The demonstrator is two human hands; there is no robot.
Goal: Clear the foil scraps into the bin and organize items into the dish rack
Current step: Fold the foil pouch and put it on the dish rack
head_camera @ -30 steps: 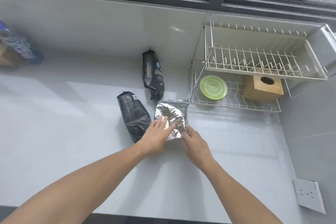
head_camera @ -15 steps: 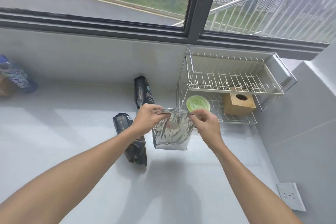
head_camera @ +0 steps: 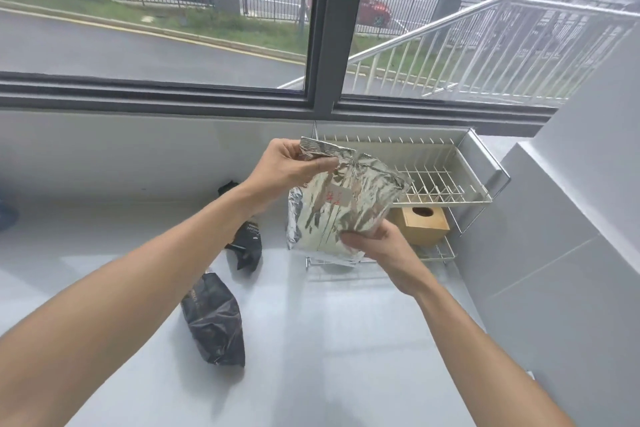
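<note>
A silver foil pouch (head_camera: 332,215) with a small pale label hangs in the air in front of the two-tier wire dish rack (head_camera: 446,180). My left hand (head_camera: 294,166) pinches a torn foil strip (head_camera: 327,149) at the pouch's top. My right hand (head_camera: 374,243) grips the pouch's lower right corner. The pouch hides the rack's lower left part, where the green plate stood. Two black pouches lie on the counter: one (head_camera: 214,322) near me, another (head_camera: 247,243) partly behind my left forearm.
A wooden tissue box (head_camera: 420,224) sits on the rack's lower tier. The white counter (head_camera: 329,340) meets a grey wall on the right and a window sill behind. A dark blue object (head_camera: 5,215) shows at the far left edge.
The pouch has risen from the counter to chest height. Its top strip now stands apart in my left hand, and my right hand has shifted from the top edge to the bottom corner.
</note>
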